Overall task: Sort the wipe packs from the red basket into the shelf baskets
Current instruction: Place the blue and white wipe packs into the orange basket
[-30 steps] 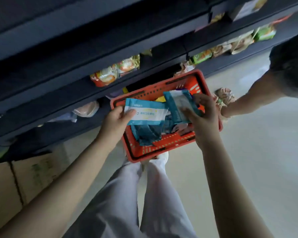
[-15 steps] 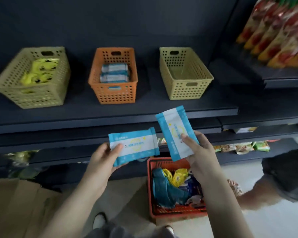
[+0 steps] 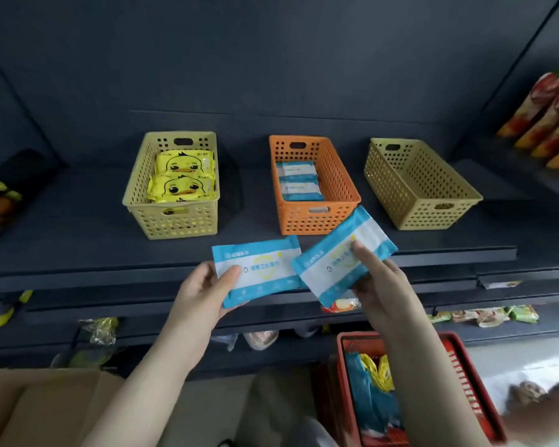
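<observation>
Two blue-and-white packs are in hand: my left grip (image 3: 204, 291) pinches the left pack (image 3: 262, 269), my right grip (image 3: 378, 282) holds the right pack (image 3: 339, 259), both just short of the orange basket (image 3: 313, 221). That basket holds two matching packs (image 3: 299, 180). The left beige basket (image 3: 175, 221) holds two duck packs (image 3: 181, 179). I see nothing in the right beige basket (image 3: 423, 208). The red basket (image 3: 465, 382) on the floor holds more; I judge most sorting remains.

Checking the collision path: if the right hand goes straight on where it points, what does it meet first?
Likely the orange basket: the right hand points up-left, and the wipe pack it holds overlaps that basket's front corner in the picture. Depth is unclear; it might clear the rim.
</observation>
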A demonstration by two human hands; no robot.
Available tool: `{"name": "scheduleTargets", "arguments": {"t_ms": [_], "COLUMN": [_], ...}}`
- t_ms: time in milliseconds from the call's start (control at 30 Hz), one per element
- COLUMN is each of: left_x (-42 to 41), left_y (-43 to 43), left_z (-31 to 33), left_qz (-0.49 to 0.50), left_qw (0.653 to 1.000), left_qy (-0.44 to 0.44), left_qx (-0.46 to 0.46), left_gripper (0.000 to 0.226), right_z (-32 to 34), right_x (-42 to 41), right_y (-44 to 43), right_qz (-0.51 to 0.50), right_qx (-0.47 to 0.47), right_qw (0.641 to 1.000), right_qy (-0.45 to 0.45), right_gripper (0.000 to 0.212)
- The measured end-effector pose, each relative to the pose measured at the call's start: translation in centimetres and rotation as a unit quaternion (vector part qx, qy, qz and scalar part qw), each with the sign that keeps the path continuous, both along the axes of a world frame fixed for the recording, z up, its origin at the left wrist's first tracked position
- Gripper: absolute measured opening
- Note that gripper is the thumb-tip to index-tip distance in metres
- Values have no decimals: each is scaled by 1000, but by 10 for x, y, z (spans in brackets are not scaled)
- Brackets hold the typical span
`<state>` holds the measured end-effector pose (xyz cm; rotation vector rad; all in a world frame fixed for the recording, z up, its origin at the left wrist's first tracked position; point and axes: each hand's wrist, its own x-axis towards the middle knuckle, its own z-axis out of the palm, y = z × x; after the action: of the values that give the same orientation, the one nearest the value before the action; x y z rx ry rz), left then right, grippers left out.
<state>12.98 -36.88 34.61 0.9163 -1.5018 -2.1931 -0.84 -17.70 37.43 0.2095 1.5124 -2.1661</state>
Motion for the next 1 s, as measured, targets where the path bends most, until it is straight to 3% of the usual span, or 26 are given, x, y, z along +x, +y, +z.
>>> {"name": "scheduleTargets", "arguments": {"t_ms": [167,333,500,700,833,1000], "left_x": [-18,-49,-105,-178,-205,-223], "left_y": [-28,-53,-83,-103,-111,-123], "left_z": [7,12,20,18,15,15], "left_qz": [20,47,92,133,143,137], "left_qw": [1000,999,995,990,988,989], "left_qy": [7,19,46,50,55,47], "left_qx": [-4,6,-8,-11,-7,7], "left_gripper": [17,20,16,12,15,15], "right_z": [16,35,35,-1,-26,-44], "right_x": [-20,-67,-136,-208,-234,-250], "right_y": [-22,-40,-67,-112,-134,-141], "right_qz": [-36,-50,-13,108,231,311], "right_qx": [64,73,126,216,353,425], "right_qw": [995,991,982,962,903,850], "right_qy": [62,102,140,130,82,8], "right_gripper": [36,25,18,33,37,36]}}
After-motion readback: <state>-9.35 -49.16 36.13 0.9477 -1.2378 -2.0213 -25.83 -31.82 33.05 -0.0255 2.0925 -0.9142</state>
